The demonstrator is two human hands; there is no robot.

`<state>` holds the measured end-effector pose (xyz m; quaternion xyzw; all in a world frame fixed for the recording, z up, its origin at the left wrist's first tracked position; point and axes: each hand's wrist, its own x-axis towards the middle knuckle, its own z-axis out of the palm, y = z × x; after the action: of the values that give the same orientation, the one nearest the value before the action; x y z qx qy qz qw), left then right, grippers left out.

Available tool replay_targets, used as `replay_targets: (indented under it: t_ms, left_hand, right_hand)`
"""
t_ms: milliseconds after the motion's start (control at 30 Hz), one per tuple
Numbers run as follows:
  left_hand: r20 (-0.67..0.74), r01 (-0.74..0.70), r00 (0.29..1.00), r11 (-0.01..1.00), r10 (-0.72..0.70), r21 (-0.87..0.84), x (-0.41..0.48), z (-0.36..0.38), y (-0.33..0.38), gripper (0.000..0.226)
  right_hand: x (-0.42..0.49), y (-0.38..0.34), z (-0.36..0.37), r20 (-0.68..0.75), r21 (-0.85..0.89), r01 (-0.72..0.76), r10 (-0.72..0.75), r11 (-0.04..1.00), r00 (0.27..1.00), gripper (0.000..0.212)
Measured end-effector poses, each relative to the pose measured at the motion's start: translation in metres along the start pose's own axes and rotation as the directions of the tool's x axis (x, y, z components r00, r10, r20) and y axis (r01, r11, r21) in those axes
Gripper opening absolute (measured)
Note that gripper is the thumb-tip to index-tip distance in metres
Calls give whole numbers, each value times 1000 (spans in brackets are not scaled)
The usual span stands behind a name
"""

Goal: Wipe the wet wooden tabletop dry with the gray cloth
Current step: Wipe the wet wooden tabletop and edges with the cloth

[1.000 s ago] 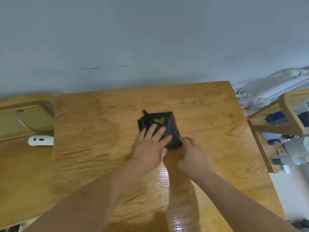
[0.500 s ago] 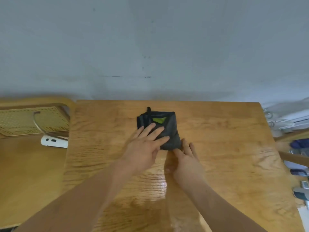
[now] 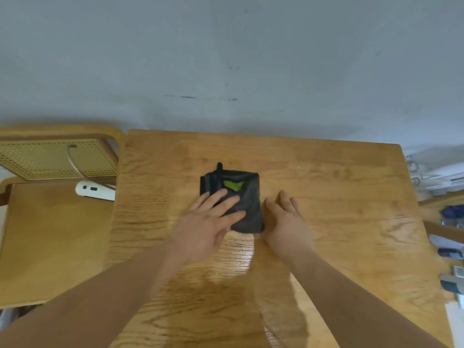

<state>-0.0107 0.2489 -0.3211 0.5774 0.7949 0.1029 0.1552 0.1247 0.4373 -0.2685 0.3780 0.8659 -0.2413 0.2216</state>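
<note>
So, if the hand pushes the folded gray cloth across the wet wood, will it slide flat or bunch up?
The gray cloth looks soft and folded, so it will probably bunch unless pressed flat. The left hand lies spread on it, which should help. Lifted, it would likely unfold and hang limp.

— Where can your hands pass?
— Your worktop (image 3: 326,197) lies bare on all sides of the folded cloth (image 3: 241,202).
— And what blocks you?
— The wall (image 3: 226,59) behind, a chair (image 3: 50,151) at the left edge.
</note>
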Motion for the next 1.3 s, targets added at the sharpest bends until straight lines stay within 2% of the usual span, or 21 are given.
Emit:
replay_targets:
  t_ms: [67, 133, 233, 300, 367, 433, 533, 600, 633, 667, 733, 767, 800, 867, 900, 933, 1033, 1133, 1200, 1233, 1300]
  left_hand:
    - [94, -196, 977, 980, 193, 31, -18, -9, -22, 45]
    - [115, -219, 971, 972, 210, 79, -20, -21, -52, 45]
    - [51, 121, 991, 992, -123, 41, -19, -26, -49, 47]
    - [-70, 392, 916, 918, -396, -66, -20, -12, -7, 45]
    - [-147, 508, 840, 852, -522, -123, -29, 11, 49, 46]
    - [-158, 431, 886, 900, -435, -61, -52, 34, 104, 49]
    - [-47, 28, 999, 999, -26, 32, -110, 61, 154, 51]
    - [48, -209, 977, 977, 207, 41, -139, 59, 144, 48]
    - [67, -247, 968, 967, 243, 54, -148, 57, 134, 46]
    - [69, -207, 977, 976, 202, 74, -155, 55, 124, 43]
    - [-1, 117, 993, 992, -117, 51, -167, 49, 121, 42]
    - [-73, 330, 941, 944, -331, -22, -174, 49, 130, 43]
    - [-127, 511, 843, 851, -524, -121, -178, 52, 145, 43]
    - [-134, 683, 688, 698, -714, -214, -181, 69, 187, 44]
    - [-134, 680, 685, 695, -716, -234, -182, 80, 207, 43]
    - [-155, 628, 725, 736, -671, -252, -184, 89, 225, 41]
    - [-178, 369, 897, 907, -405, -204, -205, 110, 244, 40]
    - [-165, 237, 950, 956, -266, -173, -244, 109, 219, 40]
    - [-187, 324, 918, 933, -350, -158, -280, 109, 196, 39]
    - [-208, 424, 866, 888, -456, -181, -301, 109, 183, 39]
    - [-265, 616, 686, 735, -678, -284, -337, 106, 160, 40]
  right_hand:
    - [-1, 5, -3, 32, 18, 8, -9, 1000, 999, 89]
    - [-2, 11, -9, 65, 108, -6, -1, 994, 998, 92]
    - [-8, 21, -15, -56, 267, 24, -10, 963, 998, 72]
    - [-22, 23, -13, -182, 272, 77, -27, 959, 983, 52]
    - [-44, 22, -3, -223, 295, 107, -40, 949, 974, 38]
    - [-69, 26, 12, -234, 333, 143, -65, 932, 970, 29]
    - [-108, 46, 34, -181, 318, 155, -100, 935, 978, 22]
    - [-136, 65, 45, -95, 283, 158, -136, 946, 986, 20]
    - [-150, 74, 50, -64, 280, 169, -157, 945, 985, 19]
    - [-164, 82, 54, -46, 278, 182, -176, 943, 983, 17]
    - [-186, 94, 61, -22, 274, 196, -198, 942, 980, 17]
    - [-195, 99, 66, -7, 289, 188, -194, 939, 981, 18]
    - [-204, 102, 70, 9, 310, 173, -185, 935, 983, 19]
    - [-218, 106, 79, 27, 328, 169, -188, 929, 982, 19]
    - [-223, 107, 83, 31, 326, 178, -198, 929, 980, 19]
    - [-227, 108, 87, 36, 314, 185, -207, 931, 978, 19]
    - [-238, 100, 95, 48, 274, 228, -250, 934, 967, 23]
    - [-245, 86, 104, 85, 231, 274, -300, 934, 950, 23]
    - [-247, 71, 109, 120, 216, 298, -328, 930, 937, 22]
    - [-248, 63, 113, 134, 212, 316, -348, 925, 928, 23]
    - [-250, 48, 123, 158, 196, 362, -394, 911, 906, 26]
